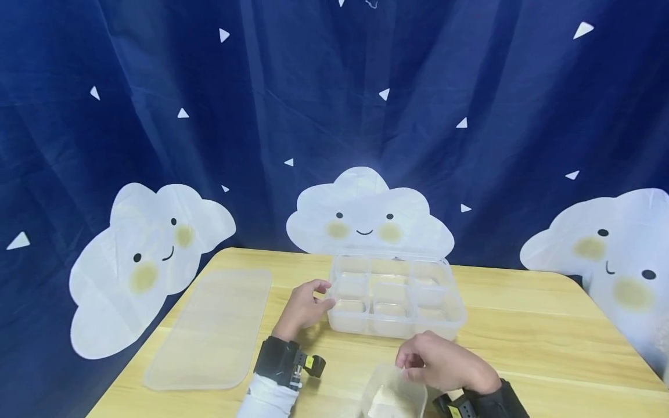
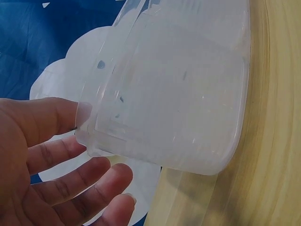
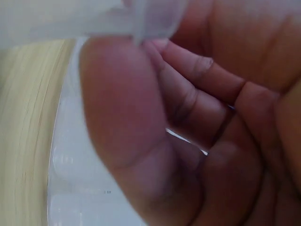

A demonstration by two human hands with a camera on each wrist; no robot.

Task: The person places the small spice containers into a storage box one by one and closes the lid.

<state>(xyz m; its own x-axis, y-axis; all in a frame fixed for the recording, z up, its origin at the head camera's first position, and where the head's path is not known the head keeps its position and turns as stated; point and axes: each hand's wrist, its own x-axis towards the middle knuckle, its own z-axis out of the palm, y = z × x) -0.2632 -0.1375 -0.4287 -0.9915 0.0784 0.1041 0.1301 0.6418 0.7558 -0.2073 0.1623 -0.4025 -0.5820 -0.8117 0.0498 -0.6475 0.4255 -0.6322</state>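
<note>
A clear plastic compartment box (image 1: 397, 325) stands on the table, divided into several sections. My left hand (image 1: 305, 309) is at its left end. In the left wrist view, the thumb (image 2: 83, 114) lies on the box's rim, with the index finger behind it and the other fingers loosely spread. My right hand (image 1: 444, 361) pinches the rim of a small clear plastic container (image 1: 389, 400) near the table's front edge, in front of the box. The right wrist view shows the thumb (image 3: 124, 103) against that container's rim, close to the camera.
A flat translucent lid (image 1: 209, 331) lies on the left part of the wooden table (image 1: 549, 325). Behind the table hangs a dark blue curtain (image 1: 324, 128) printed with white clouds and triangles.
</note>
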